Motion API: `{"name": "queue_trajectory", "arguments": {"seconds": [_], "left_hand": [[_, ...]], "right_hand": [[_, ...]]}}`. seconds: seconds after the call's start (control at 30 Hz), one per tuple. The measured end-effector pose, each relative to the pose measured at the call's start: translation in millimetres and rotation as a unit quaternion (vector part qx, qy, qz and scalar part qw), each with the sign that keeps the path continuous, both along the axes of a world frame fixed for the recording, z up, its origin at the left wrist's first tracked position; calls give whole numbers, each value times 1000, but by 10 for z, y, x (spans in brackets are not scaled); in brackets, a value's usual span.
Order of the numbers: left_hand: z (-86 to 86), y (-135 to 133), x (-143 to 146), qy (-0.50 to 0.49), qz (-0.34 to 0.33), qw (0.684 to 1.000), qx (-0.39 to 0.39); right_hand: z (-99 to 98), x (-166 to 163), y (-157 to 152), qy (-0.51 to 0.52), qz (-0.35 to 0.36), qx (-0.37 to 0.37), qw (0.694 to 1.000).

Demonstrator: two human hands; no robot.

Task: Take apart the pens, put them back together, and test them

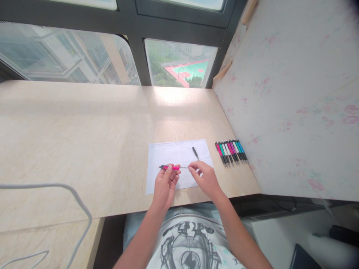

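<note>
My left hand [167, 180] is closed round the pink barrel of a ballpoint pen [175, 167], whose black clip end points left. From the barrel's open right end a thin dark ink refill [183, 167] sticks out. The fingertips of my right hand [202, 175] pinch the refill's far end. Both hands are above a white sheet of paper [157, 153] with a line of faint writing along its top edge. On the sheet, just beyond my right hand, lies a black pen grip section [195, 152], apart from the barrel.
To the right, a row of several pens [230, 152] in pink, green, white, purple and blue lies side by side near the wall [280, 112]. A grey cable [70, 188] loops over the pale tabletop [84, 142] at the left. Windows stand behind the table.
</note>
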State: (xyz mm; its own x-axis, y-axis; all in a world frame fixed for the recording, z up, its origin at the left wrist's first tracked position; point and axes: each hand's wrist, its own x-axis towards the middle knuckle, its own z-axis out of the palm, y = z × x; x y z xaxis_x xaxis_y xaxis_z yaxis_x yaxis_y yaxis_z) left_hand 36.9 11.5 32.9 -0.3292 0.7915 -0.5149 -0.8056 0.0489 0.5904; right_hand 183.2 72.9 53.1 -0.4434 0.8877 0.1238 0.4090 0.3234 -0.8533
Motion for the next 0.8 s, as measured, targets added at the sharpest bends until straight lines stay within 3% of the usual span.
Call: {"name": "queue_trajectory", "arguments": {"seconds": [0.5, 0.8], "left_hand": [[17, -33, -27, -11, -57, 998, 36], [3, -34, -48, 14, -42, 999, 24]], "right_hand": [[1, 34, 16, 4, 26, 2, 1000], [3, 27, 48, -23, 54, 14, 998]]}}
